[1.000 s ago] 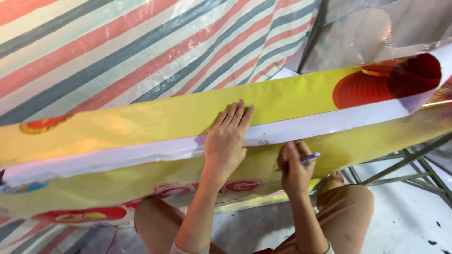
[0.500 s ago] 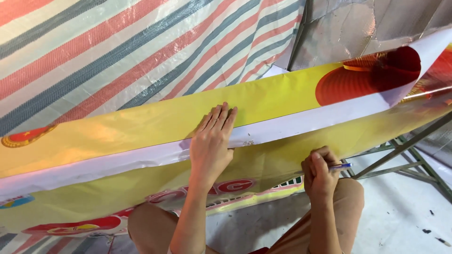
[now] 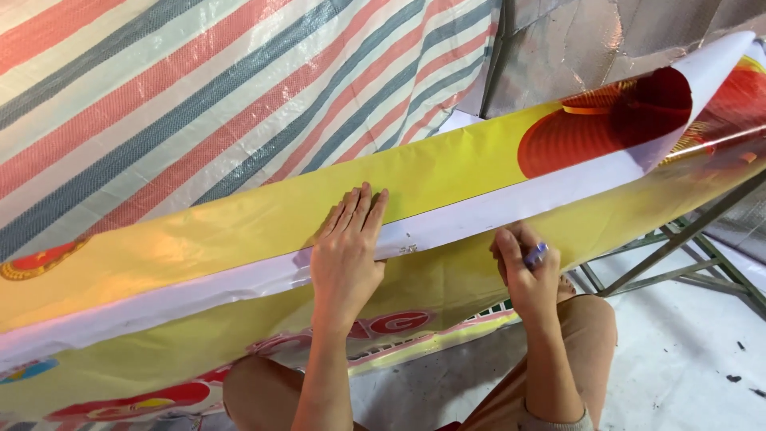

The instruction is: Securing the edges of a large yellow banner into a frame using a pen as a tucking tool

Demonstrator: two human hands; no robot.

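Note:
A long yellow printed banner with red round motifs lies across the view, its white folded edge running diagonally. My left hand presses flat on the banner, fingers together, over the white fold. To its right my right hand is closed around a small blue pen-like tool, its tip near the white edge. The banner's far right end curls up, showing a dark red underside. My knees in tan trousers show below the banner.
A striped red, grey and white tarpaulin covers the surface behind the banner. A grey metal frame stands at the right over a pale floor. Crinkled silver sheeting hangs at the top right.
My right hand with the tool moved right along the banner and then rose to the white edge. My left hand stayed flat on the fold.

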